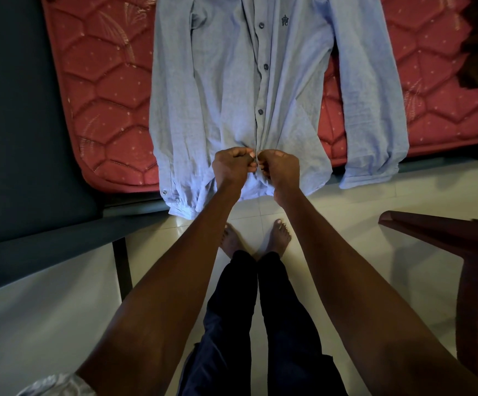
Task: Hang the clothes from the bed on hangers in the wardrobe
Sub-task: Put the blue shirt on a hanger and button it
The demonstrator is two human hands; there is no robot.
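dark bed frame at 9 o'clock | red quilted mattress | light blue button-front long-sleeved shirt flat on mattress, 12 o'clock, hem over bed edge | left hand grip curled, pinching shirt placket near hem | right hand grip likewise pinching, touching left | dark wooden chair at 3 o'clock

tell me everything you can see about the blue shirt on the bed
The blue shirt is a light blue, long-sleeved button-up of thin, slightly wrinkled woven cloth, with dark buttons down the front and a small dark chest logo. It lies front-up on the red quilted mattress, sleeves spread along its sides, hem and cuffs hanging over the bed edge. The collar is out of view. The left hand and right hand pinch the placket near the hem.
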